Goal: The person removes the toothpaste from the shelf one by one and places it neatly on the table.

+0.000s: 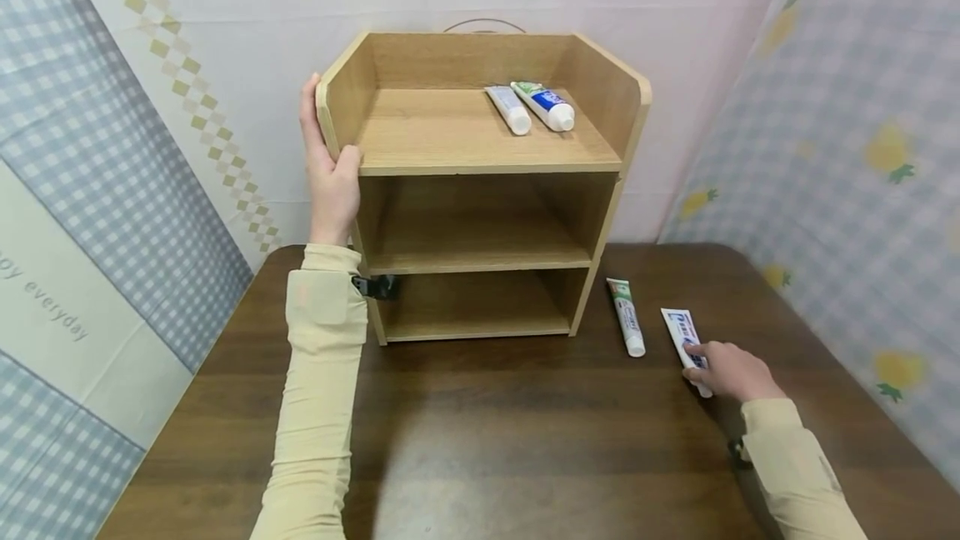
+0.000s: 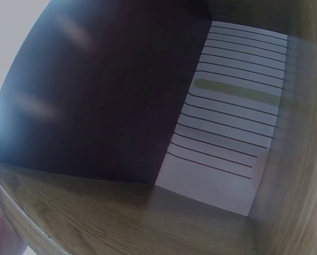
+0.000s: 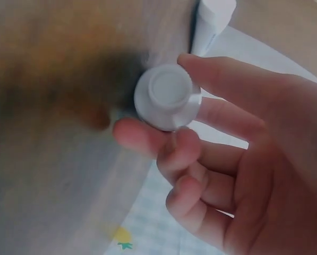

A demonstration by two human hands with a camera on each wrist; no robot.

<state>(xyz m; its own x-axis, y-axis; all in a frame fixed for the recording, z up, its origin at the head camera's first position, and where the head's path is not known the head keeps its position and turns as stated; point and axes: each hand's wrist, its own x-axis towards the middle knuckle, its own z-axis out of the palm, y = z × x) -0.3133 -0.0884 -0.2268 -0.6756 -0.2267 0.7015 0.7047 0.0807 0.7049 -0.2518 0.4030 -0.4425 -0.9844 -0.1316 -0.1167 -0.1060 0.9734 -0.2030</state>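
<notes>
A small wooden shelf stands toward the back of the table. My left hand grips the upper left side panel, with the thumb at the front edge and the fingers along the outside. To the right of the shelf, my right hand holds a white and blue toothpaste tube between thumb and fingers, low over the table. In the right wrist view its white cap faces the camera. A green and white toothpaste tube lies between that hand and the shelf.
On the top board lie a pale toothpaste tube and a blue, green and white one, side by side. The dark wooden table is bordered by a checked curtain at right and another hanging cloth at left.
</notes>
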